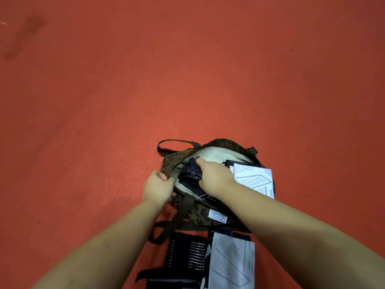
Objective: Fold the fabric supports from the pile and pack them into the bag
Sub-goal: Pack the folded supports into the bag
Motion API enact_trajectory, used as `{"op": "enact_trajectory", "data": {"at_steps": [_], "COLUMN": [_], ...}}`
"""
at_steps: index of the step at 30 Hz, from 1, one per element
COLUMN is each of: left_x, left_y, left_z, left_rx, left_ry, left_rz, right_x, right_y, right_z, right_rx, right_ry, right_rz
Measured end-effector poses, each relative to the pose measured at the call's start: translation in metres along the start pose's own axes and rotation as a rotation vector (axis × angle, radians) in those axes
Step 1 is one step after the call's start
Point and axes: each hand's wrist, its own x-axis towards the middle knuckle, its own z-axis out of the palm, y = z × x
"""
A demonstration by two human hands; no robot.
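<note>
Head view, single frame.

Floor [187, 69]: red-orange, matte, fills the upper two thirds of the frame; a darker smudge sits at upper left.

Bag [216, 215]: brown with a dark spotted print, cream lining, lower centre of the frame. Mouth open and facing up. One dark brown strap [177, 142] loops off the far rim to the upper left; another strap runs down from the near rim toward the bottom centre. A small white label [217, 216] is sewn on the near side.

Left hand [158, 187]: at the left edge of the bag mouth, fingers and thumb curled round the rim, gripping it.

Right hand [214, 177]: inside the bag mouth, palm down on a dark navy mesh support [190, 173], fingers bent over the fabric; whether it pinches the fabric or only presses on it I cannot tell.

Card [253, 178]: white, with a grey printed grid pattern, lies at the right of the bag mouth, just beside the right hand, partly over the right rim.

Pile [187, 255]: bottom centre of the frame, just below the bag, between the two forearms. Dark navy supports with pale ribbed stripes on the left; a second white printed card [231, 263] lies beside them on the right.
</note>
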Motion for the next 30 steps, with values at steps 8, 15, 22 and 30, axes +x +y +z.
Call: {"op": "enact_trajectory", "data": {"at_steps": [8, 15, 22, 30], "left_x": [-0.018, -0.029, -0.022, -0.019], "left_y": [0.004, 0.004, 0.005, 0.004], "left_z": [0.0, -0.003, -0.006, -0.002], "left_rx": [-0.132, -0.157, -0.169, -0.163], "left_ry": [0.022, 0.017, -0.007, 0.007], "left_rz": [0.057, 0.08, 0.036, 0.025], "right_x": [0.01, 0.026, 0.034, 0.049], "right_y": [0.007, 0.009, 0.008, 0.011], "right_z": [0.0, -0.003, 0.012, 0.013], "right_rx": [0.223, 0.54, 0.68, 0.671], "right_ry": [-0.31, -0.694, -0.885, -1.009], "right_rz": [-0.068, 0.068, 0.265, 0.342]}}
